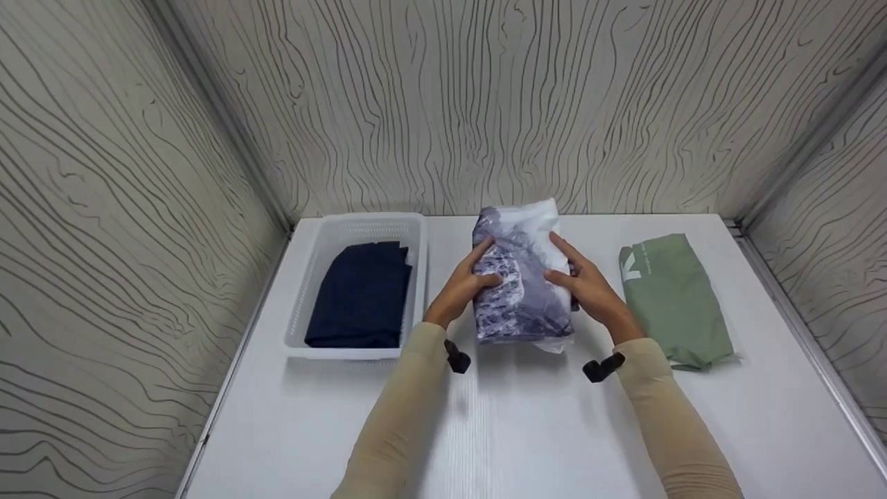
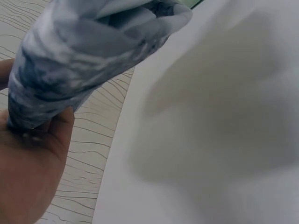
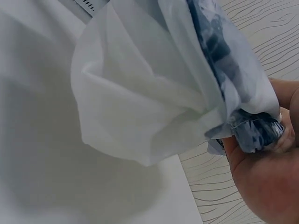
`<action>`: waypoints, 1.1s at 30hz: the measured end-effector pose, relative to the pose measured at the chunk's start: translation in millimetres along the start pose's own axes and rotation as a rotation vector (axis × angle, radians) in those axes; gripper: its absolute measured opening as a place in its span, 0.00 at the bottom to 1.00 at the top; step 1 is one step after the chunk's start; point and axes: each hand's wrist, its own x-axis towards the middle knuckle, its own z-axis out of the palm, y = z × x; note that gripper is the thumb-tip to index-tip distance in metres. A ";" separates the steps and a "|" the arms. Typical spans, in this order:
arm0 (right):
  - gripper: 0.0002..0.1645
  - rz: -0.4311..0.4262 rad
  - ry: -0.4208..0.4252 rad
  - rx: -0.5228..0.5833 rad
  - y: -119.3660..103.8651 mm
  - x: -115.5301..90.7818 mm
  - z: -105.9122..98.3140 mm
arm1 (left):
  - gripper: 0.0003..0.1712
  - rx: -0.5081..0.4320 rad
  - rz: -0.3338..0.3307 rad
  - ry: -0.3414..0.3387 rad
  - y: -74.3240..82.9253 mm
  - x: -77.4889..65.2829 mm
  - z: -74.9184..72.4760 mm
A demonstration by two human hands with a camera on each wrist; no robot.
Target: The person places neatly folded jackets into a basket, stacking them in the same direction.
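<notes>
From where I stand, the nearest items are two tan sleeves [image 1: 395,423], each with a black fitting [image 1: 457,357] at the wrist, extended over a white tabletop [image 1: 527,436]. Beyond them, the left hand [image 1: 461,291] and right hand [image 1: 589,287] grip opposite long sides of a printed bundle [image 1: 523,287]. Each hand is partly closed: thumb across the upper face, fingers bent around the edge and underneath. The bundle is at mid-table, raised above the surface, with its shadow below.

Handling: the bundle appears to be folded cloth, judged light, soft and not fragile. A pale, limp sheet [image 3: 140,107] hangs from its underside; whether this is wrap or backing cannot be determined. Expect the layers to slide and the unsupported ends to sag. Hold at mid-length on both sides, fingers beneath, thumbs on top, capturing all layers; avoid lifting by the loose sheet.

To the left, a white perforated basket [image 1: 374,223] contains dark navy cloth [image 1: 364,298], folded flat. To the right, a green folded item [image 1: 675,298] with white print lies on the tabletop, near the right forearm. At the rear stands a wall panel [image 1: 429,104] patterned with wavy grain lines.
</notes>
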 end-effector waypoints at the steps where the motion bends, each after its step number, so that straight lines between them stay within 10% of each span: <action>1: 0.48 -0.003 0.003 -0.001 -1.3 0.5 0.8 | 0.52 -0.003 0.000 0.004 1.1 -0.1 -1.4; 33: 0.49 -0.066 -0.077 -0.016 -30.6 29.8 30.0 | 0.56 -0.059 -0.022 0.017 27.8 -7.1 -48.1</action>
